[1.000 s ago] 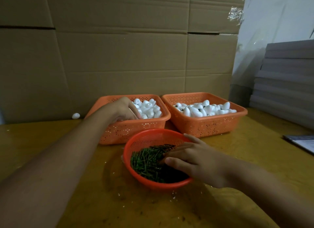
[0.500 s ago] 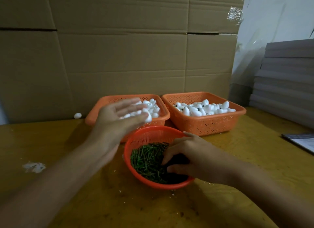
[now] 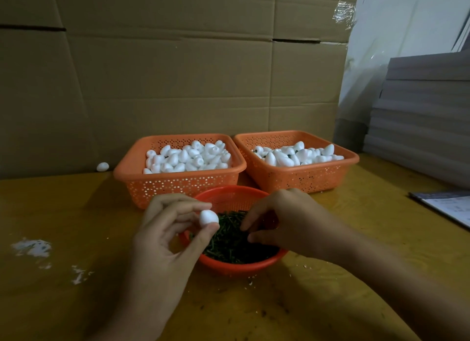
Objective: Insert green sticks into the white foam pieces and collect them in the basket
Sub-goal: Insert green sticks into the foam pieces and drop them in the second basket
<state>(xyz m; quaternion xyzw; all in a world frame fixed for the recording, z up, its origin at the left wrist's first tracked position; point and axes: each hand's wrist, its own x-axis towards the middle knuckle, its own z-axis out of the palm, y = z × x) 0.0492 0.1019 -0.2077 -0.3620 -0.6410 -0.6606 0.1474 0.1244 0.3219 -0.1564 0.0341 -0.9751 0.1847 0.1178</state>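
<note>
Yellow-brown tabletop: two rectangular orange baskets are set side by side at the back, the left basket and the right basket, both loaded with white foam pieces. A round orange basket is placed just in front of them, holding the heap of green sticks. The left hand is held over the round basket's left rim, thumb and fingertips clamped on a single foam piece. The right hand is lowered over the stick heap from the right, fingers curled down with the tips among the sticks; whether a stick is pinched cannot be told. The held foam piece is egg-shaped, and its long axis is judged to lie roughly left to right, pointing towards the right hand. The two hands are near each other but apart, with sticks showing in the gap. Judgement: a stick is to be brought leftwards from the right fingertips and pushed in along that axis. The right hand is the nearer to the sticks. Which end of the piece faces right cannot be resolved.
</note>
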